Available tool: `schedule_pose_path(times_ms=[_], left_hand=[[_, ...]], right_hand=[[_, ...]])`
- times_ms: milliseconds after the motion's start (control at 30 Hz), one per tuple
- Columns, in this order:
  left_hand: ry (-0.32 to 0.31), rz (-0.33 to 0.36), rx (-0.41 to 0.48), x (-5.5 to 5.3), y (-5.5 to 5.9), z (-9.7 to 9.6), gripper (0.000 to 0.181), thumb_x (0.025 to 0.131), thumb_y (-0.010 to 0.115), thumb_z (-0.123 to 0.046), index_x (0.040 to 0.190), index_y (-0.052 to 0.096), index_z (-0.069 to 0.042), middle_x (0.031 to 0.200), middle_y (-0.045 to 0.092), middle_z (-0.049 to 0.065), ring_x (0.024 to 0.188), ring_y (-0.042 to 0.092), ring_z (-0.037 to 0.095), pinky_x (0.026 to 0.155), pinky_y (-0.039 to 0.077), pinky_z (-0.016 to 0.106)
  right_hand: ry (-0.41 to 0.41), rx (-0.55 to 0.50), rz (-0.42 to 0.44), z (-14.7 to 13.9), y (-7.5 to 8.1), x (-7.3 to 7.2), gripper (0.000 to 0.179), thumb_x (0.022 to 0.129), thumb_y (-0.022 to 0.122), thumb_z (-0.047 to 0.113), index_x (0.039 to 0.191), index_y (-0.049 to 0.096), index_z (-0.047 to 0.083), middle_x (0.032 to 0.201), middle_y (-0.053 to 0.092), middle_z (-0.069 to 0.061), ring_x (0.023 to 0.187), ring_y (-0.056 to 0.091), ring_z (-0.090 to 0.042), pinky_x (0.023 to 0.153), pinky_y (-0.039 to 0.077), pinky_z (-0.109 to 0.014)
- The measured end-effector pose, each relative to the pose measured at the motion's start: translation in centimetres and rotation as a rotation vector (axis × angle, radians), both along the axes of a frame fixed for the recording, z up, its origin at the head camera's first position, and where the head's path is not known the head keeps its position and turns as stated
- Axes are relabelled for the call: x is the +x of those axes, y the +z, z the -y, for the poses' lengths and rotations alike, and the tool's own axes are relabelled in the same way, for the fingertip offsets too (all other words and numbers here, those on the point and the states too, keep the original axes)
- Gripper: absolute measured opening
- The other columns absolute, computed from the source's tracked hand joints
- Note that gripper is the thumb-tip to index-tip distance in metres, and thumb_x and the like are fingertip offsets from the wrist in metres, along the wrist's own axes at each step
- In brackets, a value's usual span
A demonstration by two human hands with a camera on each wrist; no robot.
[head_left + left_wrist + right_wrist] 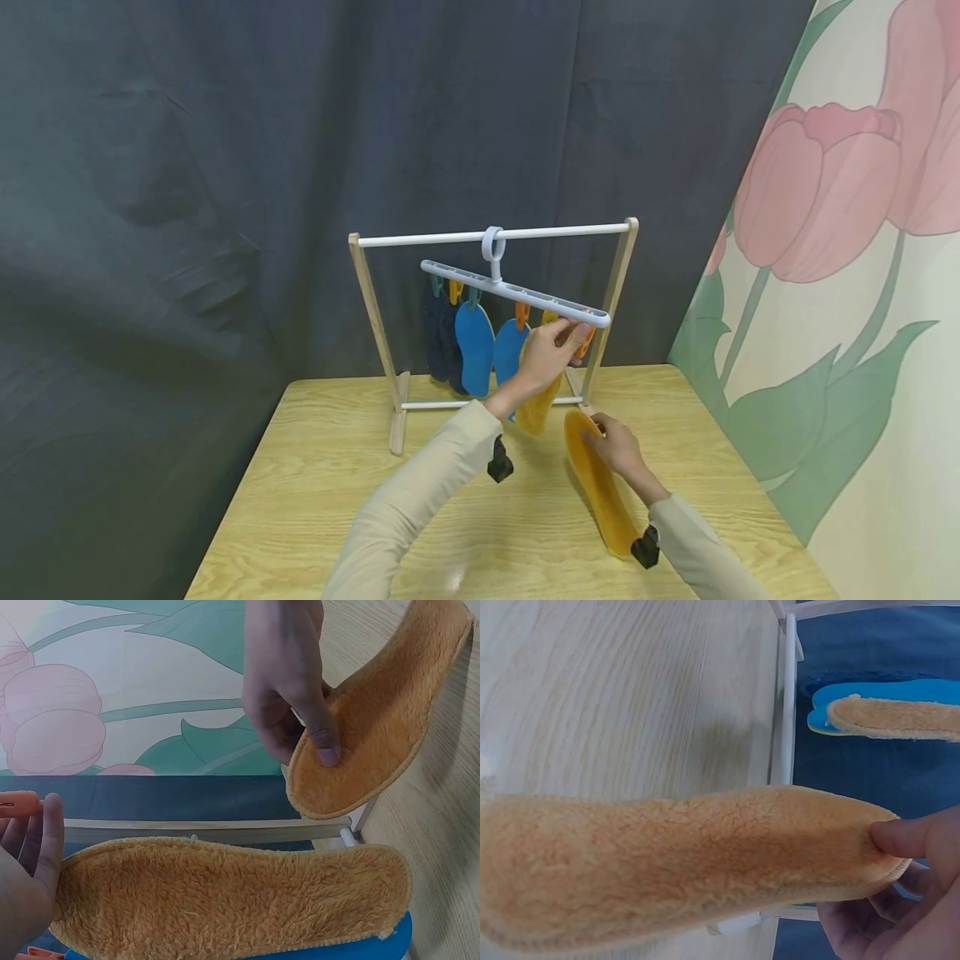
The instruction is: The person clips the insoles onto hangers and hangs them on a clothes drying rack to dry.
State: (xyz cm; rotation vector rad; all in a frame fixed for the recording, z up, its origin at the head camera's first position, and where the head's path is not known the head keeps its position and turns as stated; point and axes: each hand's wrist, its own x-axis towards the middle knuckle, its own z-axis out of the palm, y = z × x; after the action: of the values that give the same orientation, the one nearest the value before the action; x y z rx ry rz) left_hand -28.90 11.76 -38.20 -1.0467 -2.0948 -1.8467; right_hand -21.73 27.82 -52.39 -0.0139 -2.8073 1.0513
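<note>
My left hand point(551, 354) is up at the right end of a pale blue clip hanger point(517, 292), pinching an orange clip point(587, 340) there. Lower down, my right hand point(618, 446) grips a fuzzy yellow-orange insole point(600, 492) near its upper end, thumb on the pile in the right wrist view. A second yellow-orange insole point(232, 900) hangs beside my left hand, partly behind it in the head view. Further left on the hanger, blue insoles point(474, 350) and dark fuzzy insoles point(433, 333) hang from coloured clips. The hanger slopes down to the right.
The hanger's ring hooks over the white top bar point(420, 240) of a small rack with wooden legs point(375, 312). Under it is a light wood table point(322, 483). A dark curtain point(187, 208) stands behind, and a tulip-painted wall point(840, 275) is on the right.
</note>
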Motion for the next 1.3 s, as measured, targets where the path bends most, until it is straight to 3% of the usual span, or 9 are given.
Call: schedule_pose_path(times_ms=[300, 600, 800, 933, 1100, 1300], left_hand=[[0.003, -0.020, -0.089, -0.1, 0.1, 0.5, 0.031, 0.103, 0.055, -0.019, 0.125, 0.066, -0.002, 0.085, 0.059, 0.009, 0.055, 0.062, 0.009, 0.061, 0.056, 0.024], [-0.025, 0.000, -0.164, -0.2, 0.1, 0.6, 0.033, 0.104, 0.052, -0.021, 0.126, 0.065, 0.000, 0.097, 0.058, 0.009, 0.063, 0.066, 0.023, 0.059, 0.055, 0.022], [-0.069, 0.023, -0.177, -0.1, 0.4, 0.9, 0.032, 0.105, 0.050, -0.019, 0.127, 0.062, 0.001, 0.097, 0.057, 0.011, 0.063, 0.063, 0.017, 0.062, 0.055, 0.023], [-0.064, 0.012, -0.195, -0.2, 0.4, 1.0, 0.031, 0.105, 0.050, -0.020, 0.123, 0.064, 0.001, 0.090, 0.054, 0.009, 0.065, 0.063, 0.014, 0.065, 0.055, 0.022], [-0.054, 0.007, -0.199, -0.2, 0.1, 1.1, 0.033, 0.105, 0.049, -0.021, 0.124, 0.063, 0.002, 0.100, 0.066, 0.014, 0.083, 0.070, 0.025, 0.072, 0.056, 0.022], [-0.041, 0.007, -0.200, -0.2, 0.0, 1.1, 0.033, 0.104, 0.048, -0.022, 0.119, 0.065, 0.002, 0.101, 0.072, 0.014, 0.086, 0.072, 0.021, 0.074, 0.054, 0.018]], right_hand=[[0.040, -0.096, -0.065, 0.6, 1.1, 0.0, 0.021, 0.094, 0.066, 0.007, 0.111, 0.066, -0.006, 0.096, 0.068, -0.017, 0.079, 0.063, -0.028, 0.066, 0.052, -0.039], [0.097, -0.146, -0.158, 1.7, 2.6, -0.1, 0.021, 0.095, 0.066, 0.006, 0.112, 0.066, -0.006, 0.100, 0.069, -0.020, 0.081, 0.066, -0.030, 0.068, 0.054, -0.037], [0.108, -0.164, -0.181, 2.2, 3.1, -0.1, 0.020, 0.096, 0.065, 0.007, 0.112, 0.065, -0.006, 0.101, 0.068, -0.021, 0.077, 0.068, -0.029, 0.064, 0.054, -0.034], [0.121, -0.166, -0.216, 2.5, 3.1, -0.1, 0.019, 0.096, 0.065, 0.007, 0.111, 0.066, -0.005, 0.100, 0.069, -0.020, 0.076, 0.068, -0.028, 0.063, 0.055, -0.032], [0.122, -0.177, -0.228, 2.6, 3.2, -0.2, 0.019, 0.096, 0.065, 0.008, 0.110, 0.067, -0.005, 0.097, 0.069, -0.018, 0.074, 0.068, -0.027, 0.061, 0.054, -0.030], [0.095, -0.181, -0.249, 2.7, 3.3, -0.2, 0.019, 0.096, 0.066, 0.009, 0.109, 0.067, -0.005, 0.093, 0.069, -0.016, 0.074, 0.067, -0.028, 0.059, 0.053, -0.029]])
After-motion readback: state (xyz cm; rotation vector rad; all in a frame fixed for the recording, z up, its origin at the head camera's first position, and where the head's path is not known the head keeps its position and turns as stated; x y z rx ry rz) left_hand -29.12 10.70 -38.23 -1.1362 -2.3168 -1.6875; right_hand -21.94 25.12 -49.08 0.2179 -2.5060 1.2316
